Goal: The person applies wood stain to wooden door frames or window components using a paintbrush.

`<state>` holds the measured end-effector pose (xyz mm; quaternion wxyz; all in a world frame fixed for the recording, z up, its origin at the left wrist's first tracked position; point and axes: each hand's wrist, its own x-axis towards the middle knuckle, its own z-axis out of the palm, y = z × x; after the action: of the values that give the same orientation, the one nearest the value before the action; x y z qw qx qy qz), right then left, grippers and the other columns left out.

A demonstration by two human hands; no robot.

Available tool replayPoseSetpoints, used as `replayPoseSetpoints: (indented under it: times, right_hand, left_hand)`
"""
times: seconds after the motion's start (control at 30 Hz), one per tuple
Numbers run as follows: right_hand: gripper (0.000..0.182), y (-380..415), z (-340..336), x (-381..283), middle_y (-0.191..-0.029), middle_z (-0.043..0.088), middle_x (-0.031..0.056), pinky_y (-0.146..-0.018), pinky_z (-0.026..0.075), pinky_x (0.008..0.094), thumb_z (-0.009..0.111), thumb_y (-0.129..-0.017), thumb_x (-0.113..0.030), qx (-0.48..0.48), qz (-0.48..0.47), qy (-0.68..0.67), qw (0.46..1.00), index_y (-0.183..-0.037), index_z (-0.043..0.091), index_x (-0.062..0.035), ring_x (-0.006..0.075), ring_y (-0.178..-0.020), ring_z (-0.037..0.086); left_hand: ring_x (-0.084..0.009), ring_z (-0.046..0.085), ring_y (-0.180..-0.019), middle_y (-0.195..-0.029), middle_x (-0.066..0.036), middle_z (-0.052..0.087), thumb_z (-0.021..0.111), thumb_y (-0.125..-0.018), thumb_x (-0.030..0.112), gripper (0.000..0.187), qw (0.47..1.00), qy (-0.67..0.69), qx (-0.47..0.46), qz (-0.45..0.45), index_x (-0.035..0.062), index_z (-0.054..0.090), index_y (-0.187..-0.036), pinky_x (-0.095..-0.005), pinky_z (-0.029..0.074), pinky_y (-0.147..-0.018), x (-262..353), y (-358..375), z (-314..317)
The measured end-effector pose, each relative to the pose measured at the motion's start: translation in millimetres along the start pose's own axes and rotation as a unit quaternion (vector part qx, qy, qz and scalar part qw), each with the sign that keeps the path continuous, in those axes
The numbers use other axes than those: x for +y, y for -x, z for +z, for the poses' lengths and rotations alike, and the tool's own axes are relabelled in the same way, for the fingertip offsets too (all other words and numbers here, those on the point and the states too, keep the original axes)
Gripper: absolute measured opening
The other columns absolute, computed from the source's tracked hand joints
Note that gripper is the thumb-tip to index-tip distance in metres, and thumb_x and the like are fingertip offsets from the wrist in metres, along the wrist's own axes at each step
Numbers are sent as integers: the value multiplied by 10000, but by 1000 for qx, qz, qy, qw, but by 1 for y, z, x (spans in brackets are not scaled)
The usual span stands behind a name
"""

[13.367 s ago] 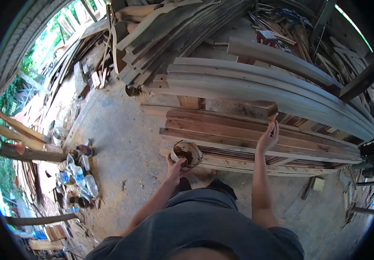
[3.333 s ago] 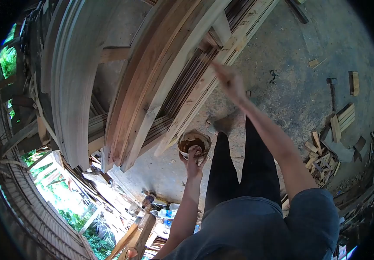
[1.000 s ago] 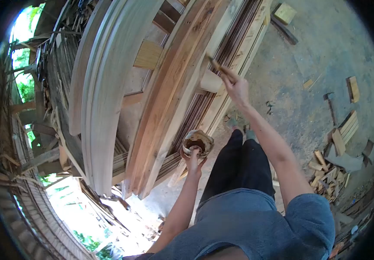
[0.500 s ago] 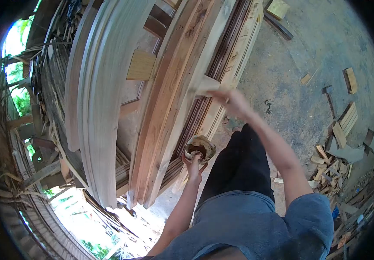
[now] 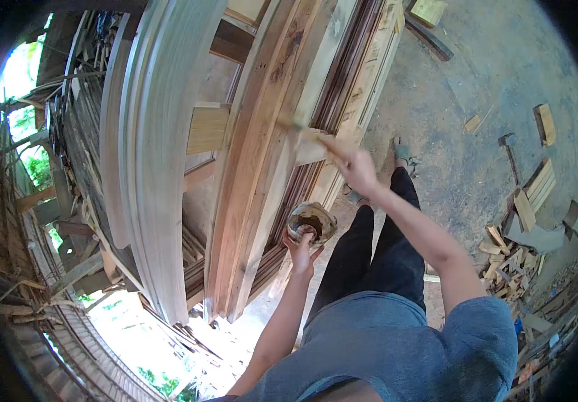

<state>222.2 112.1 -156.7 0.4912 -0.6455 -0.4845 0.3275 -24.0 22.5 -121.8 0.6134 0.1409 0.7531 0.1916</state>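
My right hand [image 5: 357, 169] is closed round the handle of a paintbrush [image 5: 328, 143]. The brush's blurred tip overlaps the long brown wooden beam [image 5: 252, 144] and the paler board beside it. Lower down, my left hand [image 5: 300, 251] grips a cut-open container [image 5: 329, 220] from below, its thumb reaching over the rim. Dark brown liquid shows inside the container. A light wooden crosspiece [image 5: 310, 154] lies just under the brush, between the pale board and the dark moulded strips [image 5: 332, 87].
Pale moulded boards [image 5: 161, 134] stand to the left, with a short wood block [image 5: 206, 129] between them and the beam. On the concrete floor at right lie a hammer [image 5: 511, 157], wood offcuts [image 5: 543, 124] and a scrap pile [image 5: 510, 268]. My feet [image 5: 403, 153] are beside the frames.
My right hand has moved slightly down, and the brush shows more clearly. My view has shifted, bringing a foot and both legs into sight. The left hand keeps hold of the container.
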Motion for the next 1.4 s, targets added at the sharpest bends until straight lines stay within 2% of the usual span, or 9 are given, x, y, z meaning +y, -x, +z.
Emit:
replayPoseSetpoints:
  times: [0.2, 0.3, 0.43, 0.5, 0.67, 0.83, 1.03, 1.3, 1.4]
  right_hand:
    - [334, 2, -25, -2, -1127, 642, 116, -818, 510, 401, 578, -901, -297, -281, 44, -20, 959, -1211, 612, -179, 320, -982, 627]
    - [333, -41, -44, 25, -1149, 642, 102, -816, 511, 398, 566, -911, -296, -231, -5, -72, 970, -1220, 610, -180, 294, -997, 634]
    - [327, -115, -106, 39, -1149, 656, 62, -813, 511, 379, 577, -912, -275, -154, 76, -45, 984, -1225, 612, -186, 249, -1001, 641]
    - [338, -142, -124, 69, -1139, 662, 63, -804, 511, 347, 577, -913, -320, -28, 42, -18, 999, -1221, 616, -186, 226, -983, 648]
    - [375, -196, -147, 94, -1163, 649, 81, -838, 495, 348, 580, -913, -352, 140, 131, -61, 980, -1247, 593, -181, 248, -1004, 645]
    - [359, -146, -98, 52, -1168, 643, 88, -837, 507, 363, 588, -909, -287, 88, 70, -36, 993, -1255, 585, -190, 256, -1024, 641]
    - [368, -35, -60, 43, -1132, 634, 120, -798, 517, 411, 592, -881, -229, -264, 69, -17, 962, -1248, 585, -230, 343, -953, 625]
    - [354, -80, -54, 81, -1110, 651, 88, -722, 526, 381, 586, -878, -226, -266, -10, 28, 963, -1227, 599, -284, 314, -890, 645]
    - [337, -120, -100, 103, -1131, 653, 76, -738, 527, 354, 570, -903, -229, -140, 5, -22, 990, -1237, 596, -265, 264, -924, 660]
  left_hand:
    - [-285, 401, -1218, -1416, -52, 249, 648, -798, 179, 858, 1000, -13, 6, -28, 339, 79, -1420, -510, 512, -811, 2, 3, 36]
    - [-290, 390, -1231, -1416, -61, 249, 653, -785, 170, 874, 999, -3, 12, -36, 330, 75, -1422, -514, 510, -819, 9, 6, 58]
    - [-296, 387, -1243, -1421, -76, 246, 640, -791, 149, 890, 999, -10, 10, -36, 316, 46, -1432, -514, 509, -833, 25, 14, 92]
    - [-294, 392, -1239, -1424, -86, 241, 641, -788, 146, 918, 999, -21, -19, -19, 309, 17, -1441, -514, 506, -849, 27, 15, 104]
    - [-291, 423, -1213, -1412, -97, 264, 624, -807, 127, 892, 999, -26, -43, 0, 284, 25, -1450, -515, 517, -839, 38, 22, 134]
    - [-289, 426, -1209, -1412, -94, 263, 634, -802, 138, 892, 999, -41, -31, 2, 285, 39, -1449, -494, 521, -837, 42, 27, 143]
    - [-301, 428, -1207, -1415, -96, 259, 653, -785, 162, 906, 998, -53, -13, -4, 285, 50, -1450, -483, 532, -818, 38, 27, 138]
    - [-306, 424, -1227, -1399, -104, 284, 612, -793, 101, 875, 999, -44, 8, -19, 311, 56, -1434, -548, 500, -881, 41, 35, 138]
    - [-309, 425, -1234, -1421, -113, 261, 585, -820, 93, 859, 999, -43, -28, -6, 295, 32, -1446, -511, 532, -837, 44, 33, 144]
